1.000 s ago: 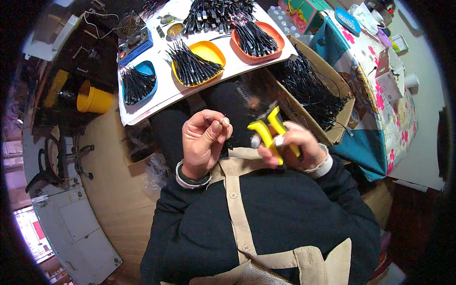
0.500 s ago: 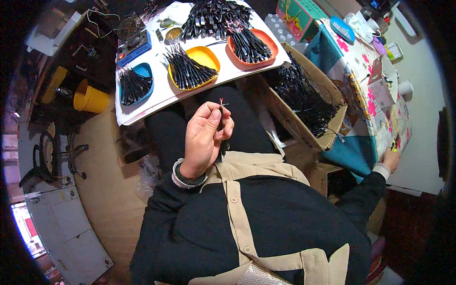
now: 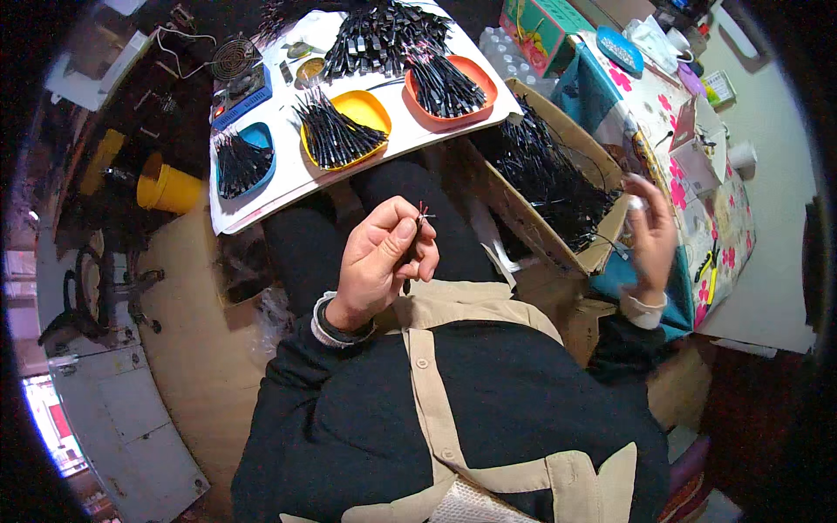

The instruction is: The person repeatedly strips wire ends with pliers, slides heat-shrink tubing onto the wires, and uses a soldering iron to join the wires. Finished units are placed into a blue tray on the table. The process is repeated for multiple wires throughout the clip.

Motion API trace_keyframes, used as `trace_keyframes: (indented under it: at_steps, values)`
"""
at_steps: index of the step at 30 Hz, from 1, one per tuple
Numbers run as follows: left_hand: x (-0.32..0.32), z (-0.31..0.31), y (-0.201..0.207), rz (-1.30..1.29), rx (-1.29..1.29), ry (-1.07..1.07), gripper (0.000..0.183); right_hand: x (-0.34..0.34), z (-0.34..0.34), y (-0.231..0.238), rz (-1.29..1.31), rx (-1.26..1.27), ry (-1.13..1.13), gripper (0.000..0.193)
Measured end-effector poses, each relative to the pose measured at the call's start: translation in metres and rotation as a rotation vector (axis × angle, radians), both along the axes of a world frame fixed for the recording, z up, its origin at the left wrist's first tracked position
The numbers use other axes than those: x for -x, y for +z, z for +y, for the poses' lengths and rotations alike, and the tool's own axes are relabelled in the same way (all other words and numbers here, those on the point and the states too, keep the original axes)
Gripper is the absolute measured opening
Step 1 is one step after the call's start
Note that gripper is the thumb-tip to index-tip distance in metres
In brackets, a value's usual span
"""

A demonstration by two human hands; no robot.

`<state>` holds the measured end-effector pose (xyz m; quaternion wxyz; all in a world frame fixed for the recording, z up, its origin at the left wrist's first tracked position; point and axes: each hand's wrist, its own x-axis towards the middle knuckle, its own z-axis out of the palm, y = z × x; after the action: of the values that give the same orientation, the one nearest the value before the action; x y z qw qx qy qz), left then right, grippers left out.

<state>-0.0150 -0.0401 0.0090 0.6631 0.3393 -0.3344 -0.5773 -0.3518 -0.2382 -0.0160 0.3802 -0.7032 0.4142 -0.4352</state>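
In my left hand (image 3: 384, 248) a thin black cable is pinched between thumb and fingers. Its stripped end (image 3: 424, 214), with fine reddish and pale wires splayed out, sticks up past the fingertips. The rest of the cable is mostly hidden by the fingers. My right hand (image 3: 652, 244) is raised beside the cardboard box, blurred, its fingers loosely curved and apart with nothing visible in them. Something white covers one of its fingertips. A yellow-and-black handled tool (image 3: 711, 272), perhaps pliers or cutters, lies on the flowered tablecloth to the right of that hand.
Ahead, a white table (image 3: 288, 196) bears a blue tray (image 3: 269, 139), a yellow tray (image 3: 373, 106) and an orange tray (image 3: 488, 80) of black cables. Behind them lies a cable pile (image 3: 384, 39). A cardboard box (image 3: 602, 254) of cables stands right; a yellow bucket (image 3: 166, 187), left.
My right hand has let go of the yellow-handled tool on the flowered cloth and moved up and left toward the box. My left hand still holds the cable, slightly lower in view.
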Motion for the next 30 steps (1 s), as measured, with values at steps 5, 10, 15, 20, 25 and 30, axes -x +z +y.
trace_keyframes:
  at_steps: [5,10,15,20,25,30]
  values:
    - [-0.003,0.008,0.001,0.046,0.021,-0.042,0.02,-0.173,0.064,0.037,-0.214,-0.33,0.869,0.033]
    - [-0.017,0.018,-0.003,0.12,0.066,0.018,0.016,-0.222,0.076,0.05,-0.25,-0.357,1.007,0.018]
    - [-0.026,0.018,-0.009,0.132,0.072,-0.006,0.017,-0.229,0.077,0.038,-0.341,-0.498,1.034,0.015]
    - [-0.024,0.016,-0.011,0.091,0.071,0.177,0.016,-0.24,0.083,0.035,-0.478,-0.663,0.954,0.01]
    - [-0.026,0.015,-0.016,0.016,0.07,0.239,0.01,-0.249,0.087,0.039,-0.397,-0.592,0.917,0.01]
    - [-0.034,0.015,-0.021,0.012,-0.025,0.244,0.013,-0.258,0.081,0.033,-0.398,-0.748,0.906,0.01]
